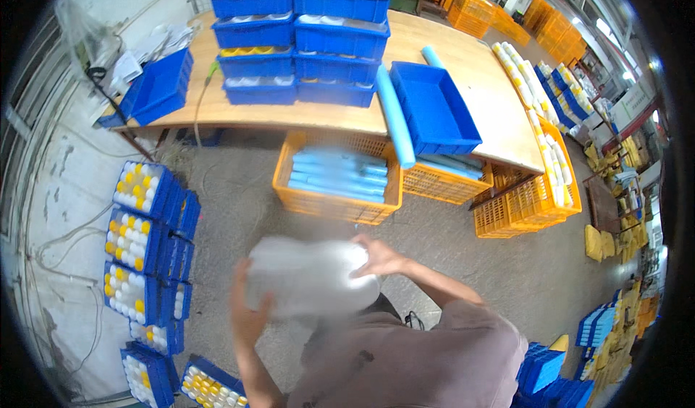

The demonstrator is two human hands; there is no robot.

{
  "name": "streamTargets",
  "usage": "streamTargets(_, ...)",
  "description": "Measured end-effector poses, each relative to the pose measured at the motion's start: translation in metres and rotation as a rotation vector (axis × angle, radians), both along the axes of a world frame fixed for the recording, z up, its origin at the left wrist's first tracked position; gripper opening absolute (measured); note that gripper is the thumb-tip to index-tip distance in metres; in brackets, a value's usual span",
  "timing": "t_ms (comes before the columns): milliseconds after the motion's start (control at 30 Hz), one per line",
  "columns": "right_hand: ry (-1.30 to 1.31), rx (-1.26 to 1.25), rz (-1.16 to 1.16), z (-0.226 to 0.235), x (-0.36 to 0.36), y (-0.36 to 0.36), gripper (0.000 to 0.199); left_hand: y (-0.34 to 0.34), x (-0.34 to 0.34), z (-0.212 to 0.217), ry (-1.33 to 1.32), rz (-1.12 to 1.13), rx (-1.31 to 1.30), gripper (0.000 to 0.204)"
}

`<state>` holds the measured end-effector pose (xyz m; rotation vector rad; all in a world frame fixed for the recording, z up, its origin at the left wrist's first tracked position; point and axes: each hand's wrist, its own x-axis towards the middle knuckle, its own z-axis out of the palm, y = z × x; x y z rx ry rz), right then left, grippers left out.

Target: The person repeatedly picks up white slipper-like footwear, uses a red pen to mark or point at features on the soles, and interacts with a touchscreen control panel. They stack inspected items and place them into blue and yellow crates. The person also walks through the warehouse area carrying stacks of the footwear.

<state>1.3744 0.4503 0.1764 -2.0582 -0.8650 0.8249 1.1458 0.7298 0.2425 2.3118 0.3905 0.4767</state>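
Observation:
A whitish, rounded bundle (308, 276), smeared in the picture, is held in front of my body between both hands. My left hand (250, 303) grips its left end, fingers curled against its side. Around the right end, my right hand (380, 257) is closed with its thumb and fingers. The bundle looks like clear or white plastic wrapping, but what is inside cannot be made out. Just beyond it on the floor stands an orange crate (289, 194) with several light blue rolls (337, 180) lying in it.
Stacked blue bins (253, 31) stand on the wooden table (311, 115), beside a blue tray (434, 107) and a long blue roll (394, 122). At left, blue bins (137, 241) of white and yellow rolls line the wall. More orange crates (514, 209) sit under the table's right end.

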Motion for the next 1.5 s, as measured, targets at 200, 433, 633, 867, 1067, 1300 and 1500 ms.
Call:
streamTargets(200,-0.153,0.082,-0.853,0.043,0.200,-0.132,0.077,0.013,0.126,-0.018,-0.292,0.478,-0.888,0.035)
streamTargets(433,-0.580,-0.050,-1.143,0.020,0.425,-0.171,0.089,-0.031,0.106,-0.101,0.122,0.638,-0.906,0.033)
streamTargets(633,-1.197,0.289,-0.556,0.012,0.345,0.064,0.097,-0.075,0.039,-0.143,0.220,0.829,-0.726,0.053)
streamTargets(867,0.267,0.735,0.642,-0.059,-0.053,0.342,0.006,-0.106,-0.100,-0.158,-0.068,1.086,-0.784,0.052)
streamTargets(1067,0.379,0.469,1.185,-0.017,-0.360,0.403,0.023,-0.145,-0.307,-0.156,-0.201,1.584,-0.781,0.053)
streamTargets(1300,0.171,0.399,1.563,-0.078,-0.660,0.394,0.032,-0.215,-0.514,-0.167,-0.464,2.212,-0.734,0.041)
streamTargets(1500,0.033,0.441,1.765,-0.095,-0.924,0.435,0.054,-0.241,-0.615,-0.182,-0.754,2.490,-0.726,0.037)
